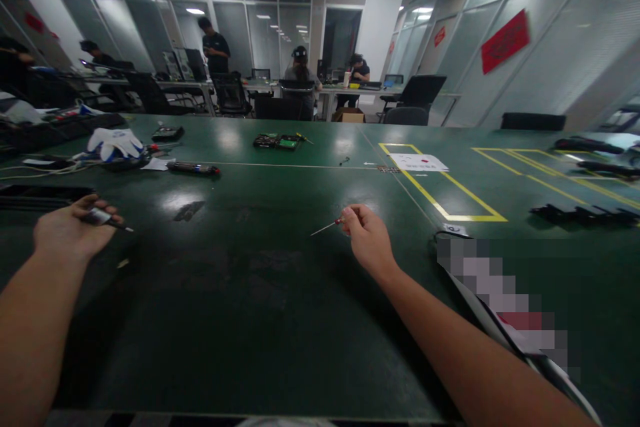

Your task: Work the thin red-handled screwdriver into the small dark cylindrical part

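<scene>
My left hand, at the left of the table, is closed around a dark pen-shaped tool with a whitish band. Its thin, pale tip points right; its exact kind is unclear. Right of the middle, my right hand pinches a small screwdriver by its red handle, most of which the fingers hide. The slim metal shaft points left and slightly down, above the green tabletop. A wide gap separates the two hands.
White-and-blue gloves, a dark cylindrical tool and an open case with green inside lie farther back. A white sheet rests by yellow tape. A partly pixelated object lies beside my right forearm. Several people are in the background.
</scene>
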Available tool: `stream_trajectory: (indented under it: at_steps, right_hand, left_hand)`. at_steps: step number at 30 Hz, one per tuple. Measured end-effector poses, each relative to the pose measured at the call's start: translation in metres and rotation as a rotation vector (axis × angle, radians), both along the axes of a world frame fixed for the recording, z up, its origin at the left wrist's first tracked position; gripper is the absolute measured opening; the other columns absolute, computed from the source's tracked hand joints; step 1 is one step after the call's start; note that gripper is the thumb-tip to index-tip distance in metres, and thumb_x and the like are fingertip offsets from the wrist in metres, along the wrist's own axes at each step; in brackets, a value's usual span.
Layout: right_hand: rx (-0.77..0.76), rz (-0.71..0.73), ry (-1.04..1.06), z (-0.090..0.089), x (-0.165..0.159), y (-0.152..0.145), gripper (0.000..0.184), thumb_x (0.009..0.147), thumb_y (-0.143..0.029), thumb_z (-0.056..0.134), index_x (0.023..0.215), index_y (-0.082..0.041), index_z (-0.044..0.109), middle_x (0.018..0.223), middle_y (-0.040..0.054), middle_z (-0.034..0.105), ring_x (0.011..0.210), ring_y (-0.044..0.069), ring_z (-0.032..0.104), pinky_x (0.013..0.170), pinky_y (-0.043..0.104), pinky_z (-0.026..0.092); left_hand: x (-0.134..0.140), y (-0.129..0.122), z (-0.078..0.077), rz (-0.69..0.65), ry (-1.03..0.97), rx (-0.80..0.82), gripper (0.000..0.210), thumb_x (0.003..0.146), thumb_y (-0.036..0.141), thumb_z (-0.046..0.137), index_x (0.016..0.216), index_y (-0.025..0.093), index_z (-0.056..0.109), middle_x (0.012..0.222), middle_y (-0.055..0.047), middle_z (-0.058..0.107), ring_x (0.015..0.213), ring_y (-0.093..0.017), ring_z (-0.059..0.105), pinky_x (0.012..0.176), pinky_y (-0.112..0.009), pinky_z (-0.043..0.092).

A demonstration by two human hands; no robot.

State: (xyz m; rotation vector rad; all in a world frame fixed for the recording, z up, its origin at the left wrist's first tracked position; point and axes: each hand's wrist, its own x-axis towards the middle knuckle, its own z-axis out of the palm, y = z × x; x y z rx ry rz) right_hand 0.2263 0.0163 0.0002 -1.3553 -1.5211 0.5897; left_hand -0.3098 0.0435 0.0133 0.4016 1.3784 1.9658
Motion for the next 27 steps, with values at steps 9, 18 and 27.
stream_trajectory:
  at_steps: [9,18,27]
  right_hand:
    - [-0.006,0.000,-0.006,0.003,0.000,-0.002,0.033,0.097,-0.049,0.049,0.090,-0.022,0.066,0.076,0.0044,0.070,0.070,0.021,0.063,0.067,0.035,0.044]
    - [-0.002,0.008,-0.003,-0.001,0.001,0.000,0.034,0.098,-0.050,0.049,0.091,-0.022,0.066,0.075,0.0030,0.069,0.069,0.020,0.063,0.066,0.034,0.044]
    - [-0.005,0.000,-0.011,0.003,0.000,-0.002,0.035,0.098,-0.050,0.050,0.090,-0.021,0.067,0.074,0.0028,0.068,0.067,0.019,0.062,0.064,0.033,0.043]
  left_hand:
    - [0.003,0.000,0.001,0.031,0.039,-0.003,0.039,0.049,0.005,0.048,0.086,0.011,0.057,0.080,-0.008,0.049,0.067,-0.019,0.048,0.060,-0.031,0.036]
    - [0.002,0.001,-0.004,-0.025,0.055,-0.024,0.045,0.049,0.002,0.049,0.091,0.013,0.059,0.082,-0.008,0.052,0.075,-0.022,0.054,0.067,-0.037,0.047]
    - [0.007,0.007,-0.009,-0.080,0.196,-0.007,0.043,0.054,0.001,0.048,0.094,0.013,0.058,0.079,-0.006,0.052,0.069,-0.018,0.052,0.062,-0.029,0.045]
